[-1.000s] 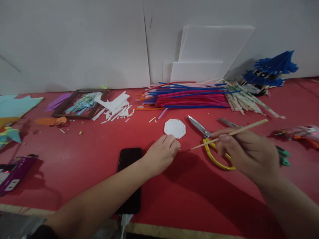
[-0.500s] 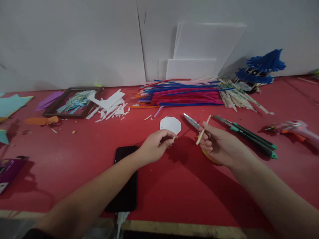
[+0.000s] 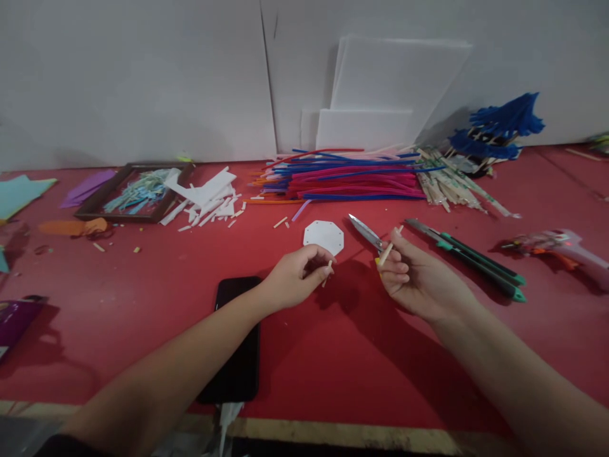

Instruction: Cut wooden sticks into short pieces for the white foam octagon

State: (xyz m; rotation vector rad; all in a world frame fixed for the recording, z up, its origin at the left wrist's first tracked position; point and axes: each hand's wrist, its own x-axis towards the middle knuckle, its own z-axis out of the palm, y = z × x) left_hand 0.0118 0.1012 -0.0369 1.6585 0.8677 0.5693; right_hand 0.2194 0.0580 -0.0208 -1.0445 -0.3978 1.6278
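Over the red table (image 3: 314,374), with right hand (image 3: 421,279) and left hand (image 3: 295,279) so near, could jog the scissors (image 3: 365,232) or white octagon (image 3: 323,235). Could drop the wooden stick (image 3: 386,255) pinched in right fingertips, or small stick (image 3: 330,263) pinched in left, through slight grip.

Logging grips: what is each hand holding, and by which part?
Left hand: a short stick, around its middle. Right hand: a pale stick, near its far end.

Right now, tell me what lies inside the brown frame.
A tangle of pale blue and green strips, red tabletop showing around it. White scraps overlap the right side of the brown frame, hiding what lies beneath.
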